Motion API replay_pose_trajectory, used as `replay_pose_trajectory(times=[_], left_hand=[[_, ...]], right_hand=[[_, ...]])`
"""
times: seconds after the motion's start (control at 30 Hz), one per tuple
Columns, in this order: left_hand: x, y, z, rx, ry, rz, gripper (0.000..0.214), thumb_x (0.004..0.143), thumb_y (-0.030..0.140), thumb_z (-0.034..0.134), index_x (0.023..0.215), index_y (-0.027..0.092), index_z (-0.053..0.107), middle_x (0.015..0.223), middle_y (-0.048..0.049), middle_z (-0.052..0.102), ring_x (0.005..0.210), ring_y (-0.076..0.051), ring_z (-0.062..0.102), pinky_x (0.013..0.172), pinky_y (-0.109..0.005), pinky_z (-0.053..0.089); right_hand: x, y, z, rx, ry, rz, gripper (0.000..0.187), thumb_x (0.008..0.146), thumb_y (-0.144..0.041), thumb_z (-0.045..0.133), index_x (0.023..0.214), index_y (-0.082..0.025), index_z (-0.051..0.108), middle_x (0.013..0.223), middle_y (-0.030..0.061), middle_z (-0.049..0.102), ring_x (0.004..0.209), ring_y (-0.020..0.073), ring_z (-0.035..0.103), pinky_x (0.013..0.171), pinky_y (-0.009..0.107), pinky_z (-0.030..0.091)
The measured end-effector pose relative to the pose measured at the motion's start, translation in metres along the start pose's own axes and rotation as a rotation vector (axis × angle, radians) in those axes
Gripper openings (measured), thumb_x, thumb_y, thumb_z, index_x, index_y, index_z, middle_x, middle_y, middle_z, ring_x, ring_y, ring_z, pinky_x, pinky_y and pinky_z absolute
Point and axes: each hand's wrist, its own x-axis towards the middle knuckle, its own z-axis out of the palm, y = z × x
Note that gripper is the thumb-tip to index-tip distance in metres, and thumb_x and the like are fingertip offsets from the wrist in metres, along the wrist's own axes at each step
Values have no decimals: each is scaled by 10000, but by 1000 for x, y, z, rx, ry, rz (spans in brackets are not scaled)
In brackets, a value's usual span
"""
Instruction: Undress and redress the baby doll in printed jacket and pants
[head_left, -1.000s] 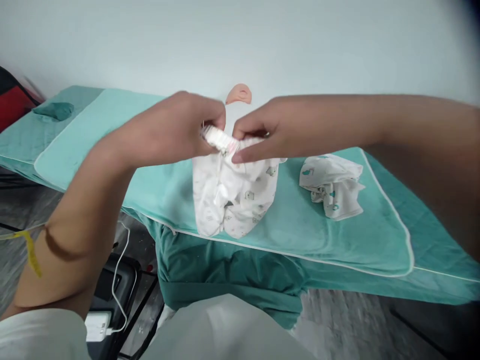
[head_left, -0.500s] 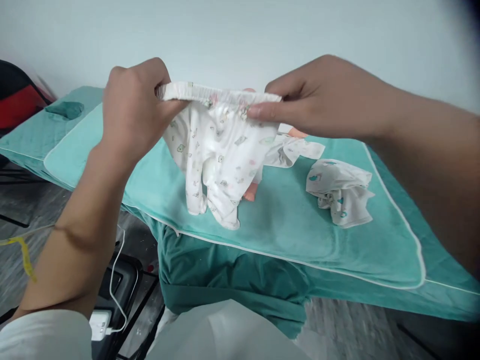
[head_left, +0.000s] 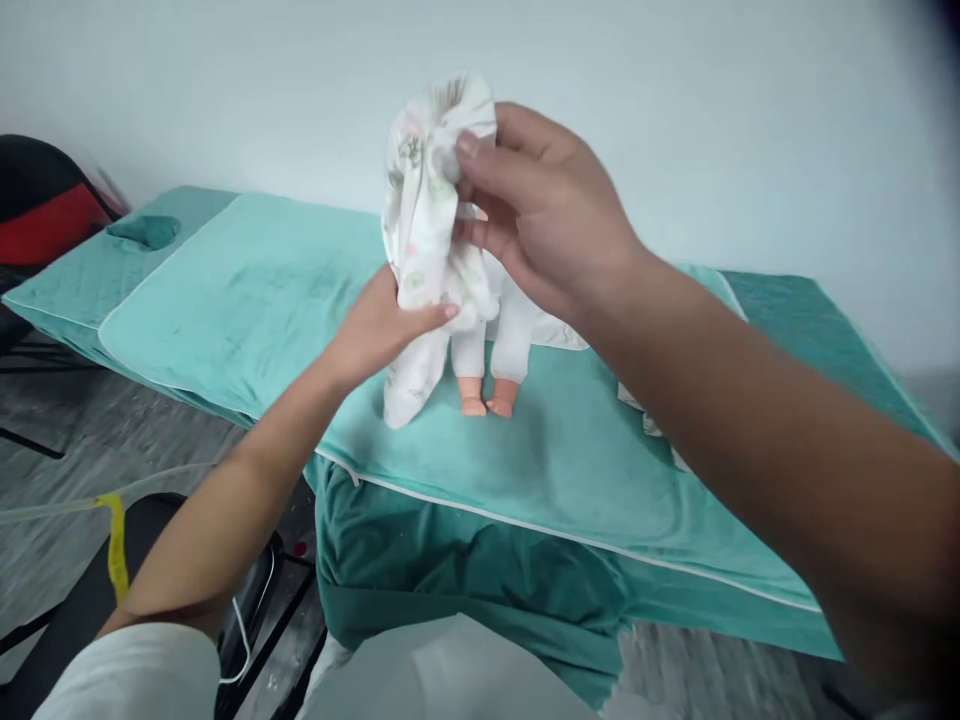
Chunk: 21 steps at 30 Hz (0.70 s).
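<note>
Small white baby pants [head_left: 420, 230] with a printed pattern hang bunched above the bed. My right hand [head_left: 540, 200] pinches them near the gathered waistband at the top. Lower down, my left hand [head_left: 382, 325] grips the cloth, its thumb across the front and its other fingers mostly hidden behind. Behind the pants a doll [head_left: 512, 330] lies on the bed, with white-clothed legs and bare feet showing; the rest of it is covered from sight by my hands and the pants.
A light green mat [head_left: 225, 290] covers the bed, with a face hole [head_left: 142, 232] at its left end. Part of a white printed cloth [head_left: 651, 424] shows under my right forearm. At left are a black and red chair [head_left: 52, 225] and a tube with yellow tape [head_left: 116, 545].
My left hand has left the waistband and moved down and right onto the lower cloth. My right hand has moved left and slightly up. The stretched pants are now bunched, uncovering the doll's feet.
</note>
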Motion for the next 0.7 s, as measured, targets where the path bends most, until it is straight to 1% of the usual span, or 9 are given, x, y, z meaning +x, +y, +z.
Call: replay_pose_trajectory(times=[0.03,0.1,0.2,0.3,0.4,0.47,0.6,0.63,0.7], left_hand=[[-5,-9,2,29,-90,-41,553,754,525,821,1159,162,724,1178,-71,745,1263,-368,670,1029,-531,576],[-13,-26,2,45,-168,-103,476,798,491,776,1138,162,729,1183,-82,756,1222,-348,687,1039,-501,572],[-17,-45,-2,-42,-24,-119,452,816,432,742,1192,187,685,1262,-83,733,1231,-314,675,1052,-446,560],[-16,-60,-3,-86,178,-181,448,794,367,725,1194,202,614,1222,-80,715,1141,-274,700,953,-390,593],[-18,-66,0,-92,282,-290,518,762,306,706,1243,217,536,1158,-71,693,1009,-235,719,836,-348,608],[-21,-66,1,-86,255,-343,582,773,294,688,1316,235,487,1173,-74,680,972,-223,721,799,-339,610],[-22,-71,2,-51,151,-342,696,835,343,684,1466,275,398,1248,-87,658,1037,-224,718,848,-350,607],[-21,-76,3,-27,138,-331,700,854,370,679,1486,282,389,1262,-88,654,1061,-224,714,871,-355,604],[-17,-91,7,98,98,-270,628,895,411,637,1474,269,437,1274,-100,657,1091,-230,707,898,-369,596]], right_hand=[[1,6,-2,-29,30,25,99,971,-288,620,885,-245,600,932,-14,608,942,150,654,919,330,602],[3,20,-11,-107,107,80,99,958,-304,633,890,-243,596,932,-6,603,943,156,651,880,317,597],[8,55,-30,-220,238,151,125,931,-320,654,889,-224,584,879,-4,593,842,137,636,767,286,573],[10,101,-43,-372,226,233,155,871,-345,684,878,-236,575,787,-3,616,745,161,629,658,294,545],[2,140,-43,-608,124,360,120,840,-294,669,885,-227,580,749,11,646,727,197,640,666,338,532],[-7,153,-38,-720,-37,425,126,828,-260,665,929,-229,597,756,10,675,732,207,651,694,349,525],[-21,151,-31,-783,-485,426,109,764,-218,716,807,-254,622,740,4,708,708,219,643,672,345,497],[-22,148,-32,-788,-537,417,120,757,-230,731,741,-258,615,725,4,704,694,218,635,664,346,491],[-21,144,-38,-794,-540,403,171,791,-273,715,662,-257,603,695,5,691,675,214,628,662,348,489]])
